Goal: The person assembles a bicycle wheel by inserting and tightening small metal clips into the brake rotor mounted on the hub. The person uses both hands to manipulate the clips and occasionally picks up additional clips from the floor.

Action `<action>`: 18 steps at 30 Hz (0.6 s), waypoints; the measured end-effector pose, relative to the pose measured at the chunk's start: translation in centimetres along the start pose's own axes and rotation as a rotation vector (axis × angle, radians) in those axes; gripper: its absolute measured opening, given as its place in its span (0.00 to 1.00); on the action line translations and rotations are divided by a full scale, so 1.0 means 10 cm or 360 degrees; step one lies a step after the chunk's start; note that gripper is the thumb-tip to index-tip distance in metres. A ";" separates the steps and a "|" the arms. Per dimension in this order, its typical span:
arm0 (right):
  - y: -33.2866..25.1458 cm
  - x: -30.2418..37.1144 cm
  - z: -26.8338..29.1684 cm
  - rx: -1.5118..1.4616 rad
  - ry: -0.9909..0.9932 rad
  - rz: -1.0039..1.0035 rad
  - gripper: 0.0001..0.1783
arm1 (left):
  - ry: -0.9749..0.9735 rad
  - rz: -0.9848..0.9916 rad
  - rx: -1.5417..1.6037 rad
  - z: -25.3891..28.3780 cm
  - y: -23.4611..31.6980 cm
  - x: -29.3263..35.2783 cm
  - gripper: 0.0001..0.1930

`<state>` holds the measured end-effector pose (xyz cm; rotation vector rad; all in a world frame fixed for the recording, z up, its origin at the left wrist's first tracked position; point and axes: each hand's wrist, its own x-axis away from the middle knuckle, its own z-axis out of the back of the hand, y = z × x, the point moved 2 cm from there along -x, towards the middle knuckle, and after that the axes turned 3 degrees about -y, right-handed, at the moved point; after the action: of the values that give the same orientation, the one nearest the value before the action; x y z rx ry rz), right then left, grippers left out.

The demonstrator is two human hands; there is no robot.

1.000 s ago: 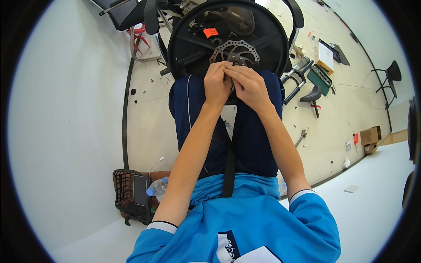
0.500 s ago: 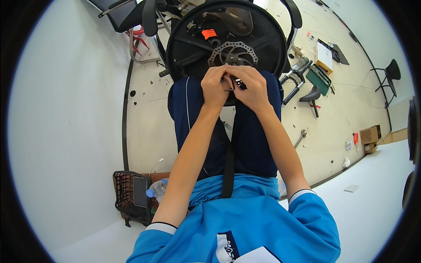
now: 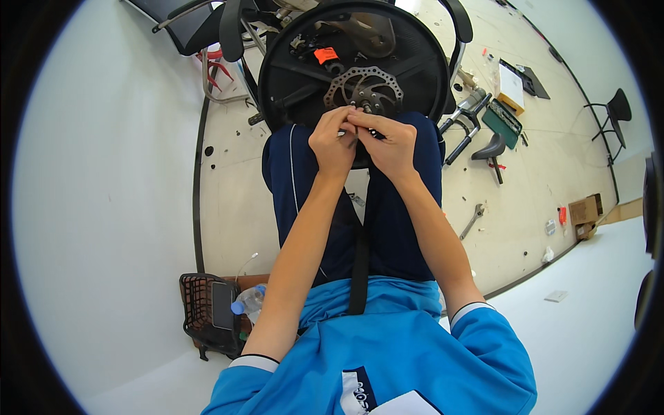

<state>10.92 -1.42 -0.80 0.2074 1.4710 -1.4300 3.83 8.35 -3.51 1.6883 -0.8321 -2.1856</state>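
In front of me a black wheel [image 3: 443, 63] with broad spokes lies against my knees, a drilled steel brake disc [image 3: 335, 86] at its hub. A short axle end [image 3: 367, 107] stands up from the disc's middle. My left hand [image 3: 333, 144] and my right hand [image 3: 393, 144] meet just on the near side of the hub, fingers curled and fingertips pinched together. A thin dark bent piece [image 3: 352, 144], shaped like a hex key, shows beside the left palm. Something small and black [image 3: 377, 133] shows under the right fingers; its kind is hidden.
Behind the wheel stands an armchair [image 3: 232, 31], with an orange tag [image 3: 326, 54] among parts. On the floor to the right lie a suspension fork [image 3: 467, 128], a green tool case [image 3: 503, 123], a saddle [image 3: 489, 148] and an adjustable wrench [image 3: 473, 221]. A black basket [image 3: 199, 325] sits at the lower left.
Both hands have drawn slightly left and their fingers have shifted. The bent piece shows less now, while the axle end shows more clearly. The wheel appears slightly shifted left in the picture.
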 end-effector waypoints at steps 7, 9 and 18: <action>-0.08 -0.05 0.00 0.0180 0.0006 0.0082 0.16 | -0.0092 -0.0052 -0.0015 -0.01 0.00 -0.04 0.15; -0.07 -0.03 0.01 0.0098 0.0002 0.0033 0.16 | -0.0068 -0.0018 -0.0029 -0.01 0.01 -0.04 0.17; -0.05 -0.05 0.03 0.0054 0.0050 -0.0064 0.12 | -0.0004 -0.0045 0.0059 0.00 -0.02 -0.01 0.18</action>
<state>10.93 -1.53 -0.10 0.2230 1.4846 -1.4907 3.91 8.56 -3.58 1.7254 -0.8594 -2.2040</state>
